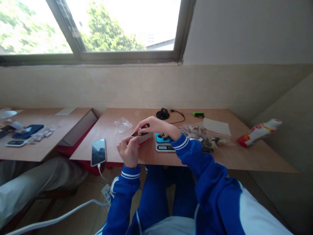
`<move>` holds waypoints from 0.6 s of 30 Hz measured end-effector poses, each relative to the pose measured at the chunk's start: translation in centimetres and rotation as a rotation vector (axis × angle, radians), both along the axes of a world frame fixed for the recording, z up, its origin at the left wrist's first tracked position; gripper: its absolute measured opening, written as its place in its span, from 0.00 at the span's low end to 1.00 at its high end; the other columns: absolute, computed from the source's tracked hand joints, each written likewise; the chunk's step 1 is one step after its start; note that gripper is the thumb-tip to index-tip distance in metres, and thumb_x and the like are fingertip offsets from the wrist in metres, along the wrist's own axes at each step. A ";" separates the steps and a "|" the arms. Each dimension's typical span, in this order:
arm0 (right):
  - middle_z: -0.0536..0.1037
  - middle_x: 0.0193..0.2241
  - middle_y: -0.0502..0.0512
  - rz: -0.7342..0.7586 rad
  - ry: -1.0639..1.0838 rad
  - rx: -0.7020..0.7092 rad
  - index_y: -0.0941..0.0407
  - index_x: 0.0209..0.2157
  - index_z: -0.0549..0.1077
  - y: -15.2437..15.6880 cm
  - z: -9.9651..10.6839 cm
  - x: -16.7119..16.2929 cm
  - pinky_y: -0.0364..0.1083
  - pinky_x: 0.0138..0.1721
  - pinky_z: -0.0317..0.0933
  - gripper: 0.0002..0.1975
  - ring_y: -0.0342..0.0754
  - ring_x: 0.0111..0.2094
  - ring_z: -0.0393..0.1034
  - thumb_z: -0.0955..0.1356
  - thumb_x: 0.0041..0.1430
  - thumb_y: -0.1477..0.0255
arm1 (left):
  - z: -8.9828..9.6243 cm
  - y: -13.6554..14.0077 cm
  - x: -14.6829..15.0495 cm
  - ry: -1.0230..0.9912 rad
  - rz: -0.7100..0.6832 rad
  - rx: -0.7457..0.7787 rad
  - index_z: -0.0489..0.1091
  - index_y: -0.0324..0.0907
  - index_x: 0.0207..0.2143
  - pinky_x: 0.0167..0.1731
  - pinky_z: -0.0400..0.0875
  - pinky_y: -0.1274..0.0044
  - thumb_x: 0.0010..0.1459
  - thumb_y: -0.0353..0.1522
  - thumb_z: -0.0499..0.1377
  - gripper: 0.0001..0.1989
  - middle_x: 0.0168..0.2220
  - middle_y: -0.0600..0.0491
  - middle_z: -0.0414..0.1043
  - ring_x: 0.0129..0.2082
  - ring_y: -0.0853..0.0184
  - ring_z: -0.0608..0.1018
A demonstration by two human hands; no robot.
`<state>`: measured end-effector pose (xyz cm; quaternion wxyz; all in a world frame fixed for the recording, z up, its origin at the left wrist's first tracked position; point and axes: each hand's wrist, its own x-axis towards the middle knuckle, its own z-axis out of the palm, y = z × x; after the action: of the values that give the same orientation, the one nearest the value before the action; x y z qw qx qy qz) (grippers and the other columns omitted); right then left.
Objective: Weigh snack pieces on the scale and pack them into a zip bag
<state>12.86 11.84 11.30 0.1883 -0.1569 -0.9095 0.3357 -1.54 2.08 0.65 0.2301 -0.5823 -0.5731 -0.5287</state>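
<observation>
My left hand [128,151] is at the near left corner of a small white and red box [146,139], its fingers curled and the fingertips pressed together. My right hand [157,126] reaches over the same box from the right, thumb and fingers pinched around something small and brownish. The fingertips of both hands almost meet, and what lies between them is mostly hidden. Right of the box, partly under my right wrist, is a kitchen scale [165,148] with a blue top. Brown dried pieces [162,135] lie on it.
Plastic bags of dried pieces [215,142], a white card [217,126] and a red-white bottle [259,133] lie to the right. Behind are a black round stand [162,114] and a green-black cutter [198,115]. A charging phone [98,152] and clear bag [123,125] are left. Another person's leg [46,176] shows.
</observation>
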 end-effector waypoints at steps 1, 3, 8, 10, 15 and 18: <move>0.79 0.34 0.52 -0.017 -0.010 0.102 0.57 0.42 0.76 -0.1 0.0 -0.3 0.41 0.36 0.61 0.10 0.43 0.34 0.69 0.65 0.60 0.76 | 0.2 0.3 -0.1 -0.026 0.007 -0.009 0.76 0.46 0.33 0.39 0.59 0.74 0.58 0.35 0.59 0.06 0.34 0.52 0.71 0.33 0.67 0.71; 0.79 0.37 0.53 -0.037 -0.020 0.308 0.56 0.44 0.75 -0.2 0.0 -0.9 0.43 0.39 0.60 0.12 0.45 0.36 0.69 0.64 0.61 0.77 | 0.6 0.9 -0.4 -0.074 0.012 -0.022 0.76 0.45 0.33 0.40 0.60 0.73 0.58 0.37 0.58 0.08 0.34 0.52 0.71 0.34 0.67 0.72; 0.77 0.37 0.55 -0.072 -0.020 0.545 0.58 0.44 0.73 0.6 -0.5 -1.5 0.46 0.42 0.61 0.12 0.46 0.37 0.66 0.62 0.62 0.80 | 1.6 2.3 -0.9 -0.090 -0.005 -0.034 0.76 0.45 0.34 0.41 0.60 0.72 0.59 0.37 0.58 0.08 0.35 0.51 0.71 0.37 0.65 0.72; 0.77 0.35 0.54 -0.105 0.013 0.571 0.58 0.45 0.72 0.9 -0.8 -1.5 0.45 0.43 0.62 0.14 0.46 0.37 0.66 0.61 0.62 0.82 | 1.8 2.7 -0.9 -0.088 -0.004 -0.033 0.75 0.45 0.34 0.42 0.60 0.72 0.58 0.37 0.58 0.08 0.35 0.51 0.71 0.37 0.65 0.72; 0.77 0.37 0.52 -0.142 0.074 0.644 0.54 0.47 0.72 1.0 -1.5 -1.0 0.47 0.47 0.60 0.20 0.47 0.40 0.64 0.60 0.60 0.86 | 1.8 3.4 -0.4 -0.100 0.009 -0.028 0.75 0.44 0.34 0.42 0.60 0.72 0.58 0.37 0.58 0.08 0.35 0.51 0.70 0.37 0.64 0.72; 0.77 0.36 0.52 -0.151 0.171 0.590 0.53 0.45 0.74 1.3 -2.0 -0.8 0.46 0.47 0.60 0.17 0.46 0.40 0.64 0.60 0.62 0.83 | 1.6 3.6 -0.3 -0.087 0.003 -0.018 0.75 0.45 0.34 0.41 0.59 0.72 0.58 0.36 0.58 0.08 0.36 0.51 0.70 0.37 0.65 0.71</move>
<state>12.04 13.09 9.34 0.3259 -0.1337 -0.9343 0.0545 -1.82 5.64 2.25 0.2005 -0.5598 -0.5884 -0.5479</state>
